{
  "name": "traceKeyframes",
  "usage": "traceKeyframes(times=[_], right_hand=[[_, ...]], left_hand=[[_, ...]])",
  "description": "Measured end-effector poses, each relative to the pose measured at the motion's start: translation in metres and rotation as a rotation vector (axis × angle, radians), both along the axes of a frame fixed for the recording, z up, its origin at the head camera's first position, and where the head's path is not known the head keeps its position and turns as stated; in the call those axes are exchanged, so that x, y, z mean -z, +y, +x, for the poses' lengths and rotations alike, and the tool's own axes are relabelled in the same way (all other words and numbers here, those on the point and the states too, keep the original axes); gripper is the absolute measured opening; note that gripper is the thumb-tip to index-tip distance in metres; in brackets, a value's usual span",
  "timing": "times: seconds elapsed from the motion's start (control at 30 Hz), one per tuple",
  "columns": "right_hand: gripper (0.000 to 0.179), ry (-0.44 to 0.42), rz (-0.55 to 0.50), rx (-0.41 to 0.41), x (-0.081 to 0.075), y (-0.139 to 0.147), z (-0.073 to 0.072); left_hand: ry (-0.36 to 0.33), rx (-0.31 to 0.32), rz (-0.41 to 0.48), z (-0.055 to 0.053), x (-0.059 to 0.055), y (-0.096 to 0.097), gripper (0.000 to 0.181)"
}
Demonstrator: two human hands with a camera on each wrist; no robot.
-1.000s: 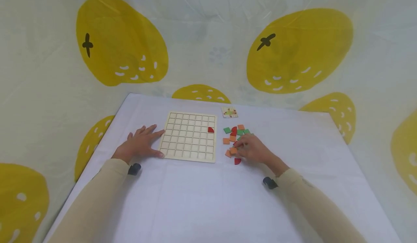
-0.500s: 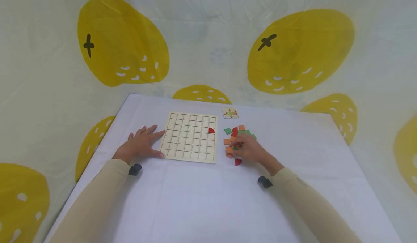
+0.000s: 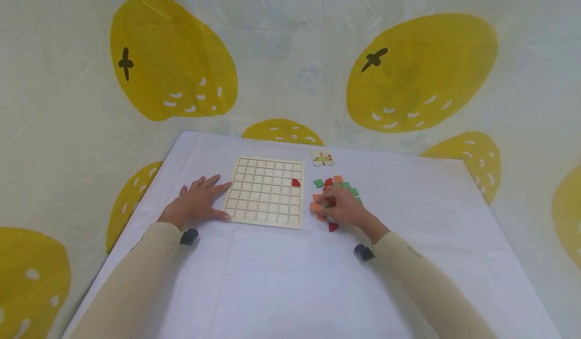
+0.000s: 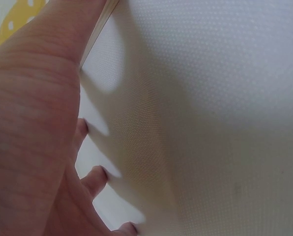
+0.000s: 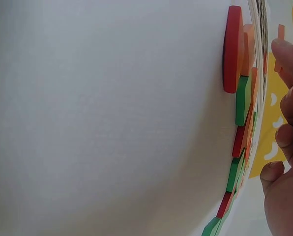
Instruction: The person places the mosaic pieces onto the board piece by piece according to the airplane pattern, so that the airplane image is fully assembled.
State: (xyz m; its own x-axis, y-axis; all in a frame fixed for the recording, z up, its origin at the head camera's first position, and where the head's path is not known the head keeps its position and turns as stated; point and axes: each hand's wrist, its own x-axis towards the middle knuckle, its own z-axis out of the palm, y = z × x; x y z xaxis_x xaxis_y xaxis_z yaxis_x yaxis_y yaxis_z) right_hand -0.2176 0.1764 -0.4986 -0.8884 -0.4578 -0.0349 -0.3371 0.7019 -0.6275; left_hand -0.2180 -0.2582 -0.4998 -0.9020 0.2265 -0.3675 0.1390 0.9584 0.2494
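Note:
My left hand lies with spread fingers at the left side of a wooden grid board, its index finger and thumb at the edge. One red quarter-circle piece sits in a cell near the board's right side. Over the loose pieces, my right hand pinches an orange square tile between thumb and finger, held above the table in the right wrist view. Beneath that hand lie a red piece, a green tile and several others, partly hidden by it in the head view.
A small printed pattern card lies behind the loose pieces. Close to it are a green tile and an orange tile. Another red quarter-circle is at the near end of the pile. White cloth covers the table.
My right hand has shifted slightly left over the pieces and now has an orange tile between its fingertips. The left hand has stayed by the board.

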Motion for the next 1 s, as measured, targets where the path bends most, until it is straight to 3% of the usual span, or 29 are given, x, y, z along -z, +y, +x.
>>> traceKeyframes(times=[0.57,1.0], right_hand=[[0.022,-0.077,0.034,0.081,0.000,-0.016,-0.006],[0.022,-0.044,0.031,0.078,0.006,-0.023,-0.013]], left_hand=[[-0.011,-0.004,0.007,0.002,-0.002,0.000,0.114],[0.001,-0.004,0.001,0.001,-0.001,0.001,0.114]])
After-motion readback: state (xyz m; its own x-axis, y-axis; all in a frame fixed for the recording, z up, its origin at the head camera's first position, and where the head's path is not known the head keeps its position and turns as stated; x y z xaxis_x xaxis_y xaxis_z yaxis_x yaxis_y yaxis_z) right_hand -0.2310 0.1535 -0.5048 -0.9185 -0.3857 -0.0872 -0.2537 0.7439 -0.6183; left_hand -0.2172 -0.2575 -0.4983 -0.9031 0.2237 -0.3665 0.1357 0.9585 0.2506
